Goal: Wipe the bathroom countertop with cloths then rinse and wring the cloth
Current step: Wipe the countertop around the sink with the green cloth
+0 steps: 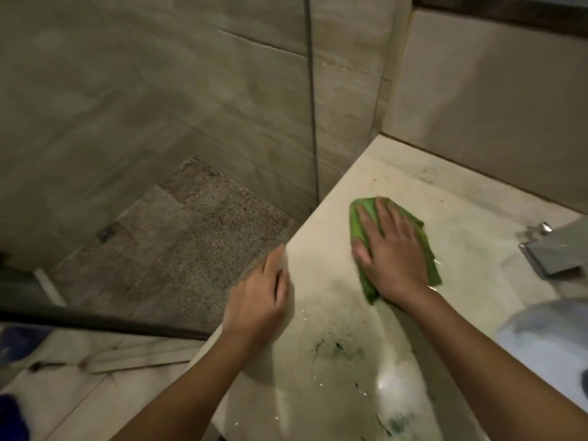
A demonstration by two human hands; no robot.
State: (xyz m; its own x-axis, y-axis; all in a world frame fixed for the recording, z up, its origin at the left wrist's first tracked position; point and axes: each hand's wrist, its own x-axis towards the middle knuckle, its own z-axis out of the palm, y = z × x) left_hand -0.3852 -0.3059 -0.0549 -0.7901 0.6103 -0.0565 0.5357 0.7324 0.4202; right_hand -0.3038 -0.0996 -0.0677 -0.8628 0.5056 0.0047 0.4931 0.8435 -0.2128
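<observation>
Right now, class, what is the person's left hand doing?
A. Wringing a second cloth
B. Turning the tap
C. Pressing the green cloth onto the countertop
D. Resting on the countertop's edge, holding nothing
D: the left hand rests on the near edge of the countertop with nothing in its grip, while the right hand lies flat on the green cloth.

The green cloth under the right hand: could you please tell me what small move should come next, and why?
Probably slide the right hand, which lies flat on the green cloth, toward the near end of the pale stone countertop. Dark smudges and water drops lie there, seemingly unwiped. The left hand rests on the counter's left edge.
</observation>
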